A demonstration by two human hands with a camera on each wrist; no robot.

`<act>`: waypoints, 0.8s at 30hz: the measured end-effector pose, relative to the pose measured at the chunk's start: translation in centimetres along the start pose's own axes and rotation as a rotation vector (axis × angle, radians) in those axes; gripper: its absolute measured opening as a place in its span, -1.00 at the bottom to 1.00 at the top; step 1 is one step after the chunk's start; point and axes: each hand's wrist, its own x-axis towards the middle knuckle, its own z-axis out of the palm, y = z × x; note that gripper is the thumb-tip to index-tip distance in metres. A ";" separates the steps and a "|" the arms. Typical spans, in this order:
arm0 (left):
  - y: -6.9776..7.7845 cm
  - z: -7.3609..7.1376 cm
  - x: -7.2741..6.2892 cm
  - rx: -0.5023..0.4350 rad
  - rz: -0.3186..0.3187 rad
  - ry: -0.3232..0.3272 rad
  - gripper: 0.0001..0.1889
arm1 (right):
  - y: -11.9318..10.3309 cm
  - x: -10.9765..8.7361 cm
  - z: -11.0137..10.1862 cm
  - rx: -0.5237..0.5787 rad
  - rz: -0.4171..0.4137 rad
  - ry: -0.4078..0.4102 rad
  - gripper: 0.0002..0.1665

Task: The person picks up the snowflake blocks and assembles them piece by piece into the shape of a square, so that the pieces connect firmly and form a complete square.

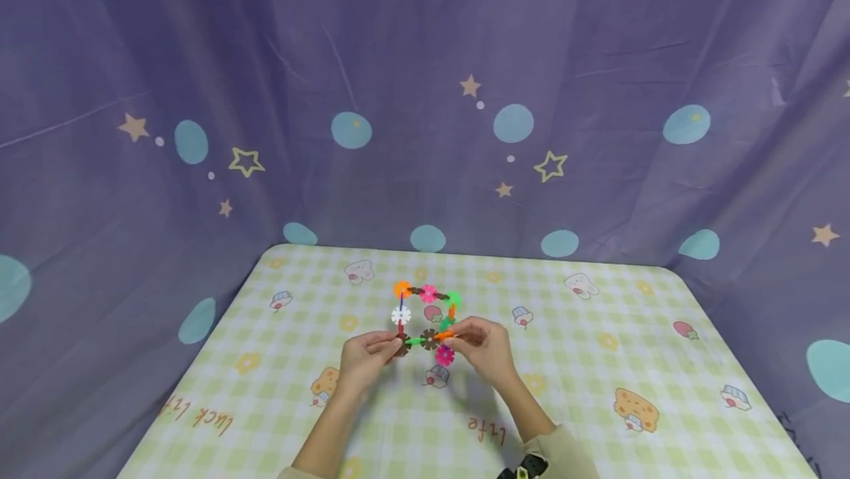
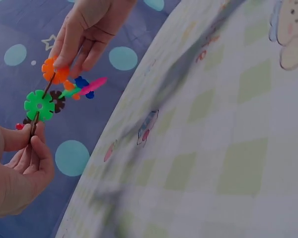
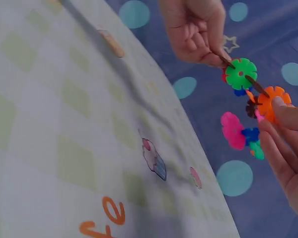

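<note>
Between the two hands hangs a ring of notched plastic snowflake discs joined at their slots, held above the table. My left hand (image 1: 368,361) pinches a brown disc (image 2: 34,126) at the ring's near left corner. My right hand (image 1: 488,350) pinches an orange disc (image 3: 273,101) at the near right. A green disc (image 2: 39,105) joins the near row between them. White (image 1: 401,315), orange (image 1: 402,288) and pink (image 1: 428,293) discs form the left and far sides. Another pink disc (image 1: 445,354) sticks out toward me beside the right fingers.
A table with a green checked cloth (image 1: 564,353) printed with cakes, flowers and letters lies below the hands. Behind it and at both sides hangs a purple curtain (image 1: 425,169) with stars and blue ovals. A dark watch (image 1: 524,468) is at the right wrist.
</note>
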 end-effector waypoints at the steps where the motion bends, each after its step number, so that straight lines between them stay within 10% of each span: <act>1: 0.0 0.0 0.1 -0.004 -0.008 0.004 -0.75 | -0.1 0.0 -0.1 0.006 0.005 0.033 -0.81; 7: -0.1 0.0 0.4 -0.043 -0.030 0.030 -0.74 | 0.7 -0.6 -0.3 0.130 0.320 0.192 -0.61; 13: -0.3 0.5 0.2 -0.085 -0.065 -0.009 -0.73 | 1.8 -1.9 -0.1 0.459 0.641 -0.095 -0.38; 24: -0.1 0.1 0.5 -0.023 -0.076 0.031 -0.75 | 2.1 -1.2 -0.4 0.568 0.658 -0.123 -0.39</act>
